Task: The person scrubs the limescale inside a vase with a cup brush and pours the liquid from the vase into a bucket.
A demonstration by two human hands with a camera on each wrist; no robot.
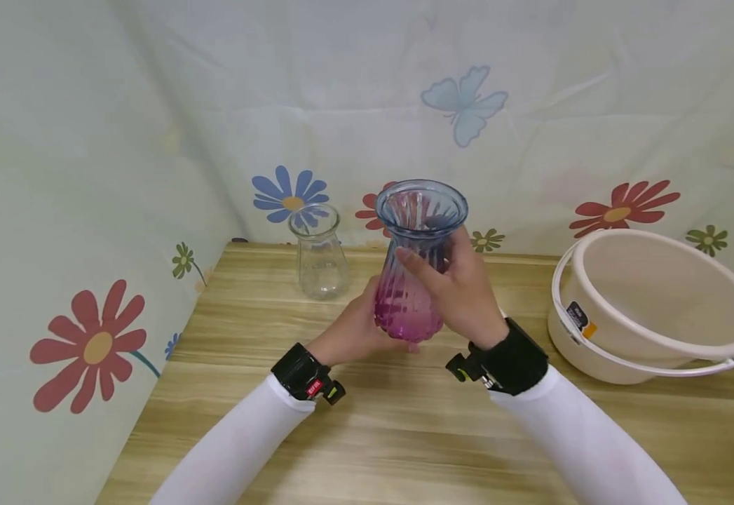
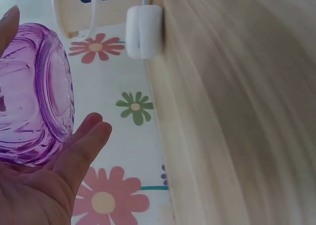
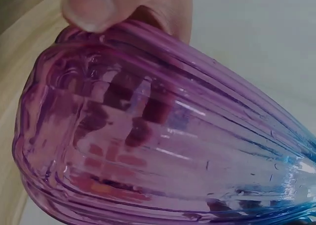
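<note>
A ribbed glass vase [image 1: 407, 301], blue at the flared rim and fading to pink-purple at the base, is held upright above the table. My right hand [image 1: 470, 301] grips it round the narrow neck, thumb across the front. Lower down, my left hand [image 1: 357, 330] holds the vase near its base, partly hidden behind it. In the left wrist view, the purple base [image 2: 54, 86] lies between that hand's thumb and fingers. The right wrist view shows the vase's ribbed side [image 3: 148, 136] with a thumb [image 3: 89, 10] against it.
A clear glass vase [image 1: 322, 270] stands at the back left of the wood-grain table [image 1: 228, 428]. To the right is a beige bucket [image 1: 613, 365] with its handle down. A small white rounded object [image 2: 143, 32] sits on the table; its kind is unclear. Flower-printed cloth [image 1: 354, 105] encloses the back.
</note>
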